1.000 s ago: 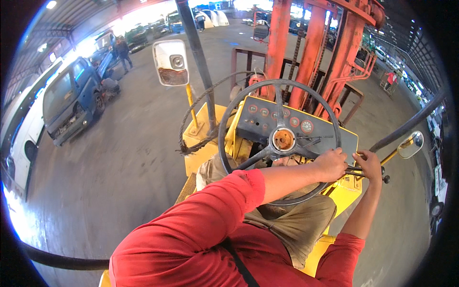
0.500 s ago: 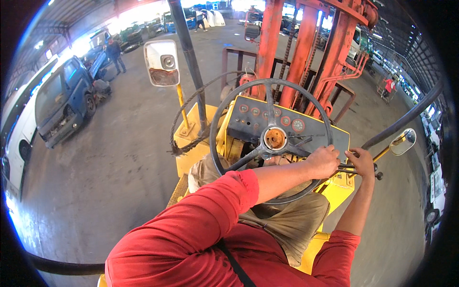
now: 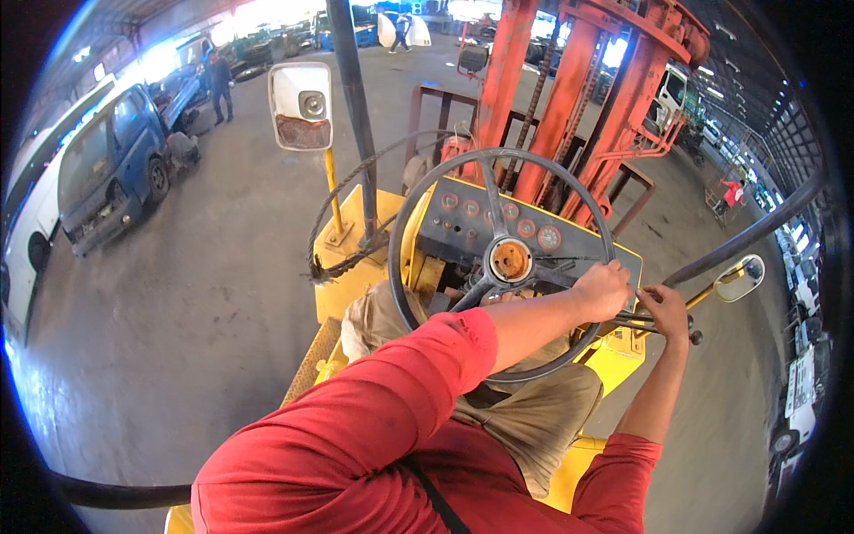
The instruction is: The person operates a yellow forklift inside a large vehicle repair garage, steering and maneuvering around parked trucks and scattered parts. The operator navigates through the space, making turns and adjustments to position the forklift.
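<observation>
The left hand [image 3: 603, 292] wraps its fingers round the steering wheel [image 3: 511, 261] near four o'clock; a firm, unhurried hold should help smooth turning. The right hand [image 3: 665, 310] curls at the levers [image 3: 696, 337]; whether it grips, one cannot tell. From the wheel: blue vehicle [image 3: 105, 165], nearly ten; standing person [image 3: 220, 84], ten; red mast [image 3: 567, 107], one, partly blocking the view.

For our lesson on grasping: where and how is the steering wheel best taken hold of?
Probably by the left side of its rim, coming from the near side and wrapping around it. The steering wheel faces this way, its rim is slim and round, that stretch is clear of the spokes, and the dashboard lies beyond it, on the far side.
</observation>
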Demonstrator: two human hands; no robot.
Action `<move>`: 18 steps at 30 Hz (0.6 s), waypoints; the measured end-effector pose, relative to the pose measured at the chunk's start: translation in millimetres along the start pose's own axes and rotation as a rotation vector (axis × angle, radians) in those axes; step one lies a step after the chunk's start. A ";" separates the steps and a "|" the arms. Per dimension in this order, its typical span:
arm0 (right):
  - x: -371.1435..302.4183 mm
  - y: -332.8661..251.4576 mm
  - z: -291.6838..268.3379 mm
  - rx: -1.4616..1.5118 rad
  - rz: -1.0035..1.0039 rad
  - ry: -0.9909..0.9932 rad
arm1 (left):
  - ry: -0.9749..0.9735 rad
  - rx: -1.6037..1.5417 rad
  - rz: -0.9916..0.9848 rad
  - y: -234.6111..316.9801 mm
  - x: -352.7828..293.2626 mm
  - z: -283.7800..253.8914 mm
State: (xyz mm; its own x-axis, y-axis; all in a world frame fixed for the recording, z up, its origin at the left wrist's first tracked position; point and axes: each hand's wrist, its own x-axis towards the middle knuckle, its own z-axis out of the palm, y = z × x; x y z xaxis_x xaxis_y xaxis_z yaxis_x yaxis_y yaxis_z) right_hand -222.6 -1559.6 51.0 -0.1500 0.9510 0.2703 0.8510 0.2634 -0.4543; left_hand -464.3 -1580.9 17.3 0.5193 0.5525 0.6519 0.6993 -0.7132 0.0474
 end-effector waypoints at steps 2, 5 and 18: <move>0.6 -6.0 -2.4 -0.018 -0.005 -0.005 | 0.006 -0.002 -0.027 -4.2 4.5 -1.0; 2.3 -13.8 -5.0 -0.020 0.005 -0.015 | 0.000 0.023 -0.048 -11.1 12.2 -5.1; 4.4 -34.6 -5.6 -0.117 0.016 0.015 | -0.070 0.009 -0.101 -36.0 31.1 -19.6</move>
State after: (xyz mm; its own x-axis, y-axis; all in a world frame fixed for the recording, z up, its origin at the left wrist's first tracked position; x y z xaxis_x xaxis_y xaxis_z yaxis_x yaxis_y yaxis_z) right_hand -249.9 -1565.5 72.7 -0.1292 0.9522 0.2767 0.9063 0.2267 -0.3566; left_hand -483.0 -1546.4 50.7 0.4787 0.6505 0.5897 0.7542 -0.6485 0.1031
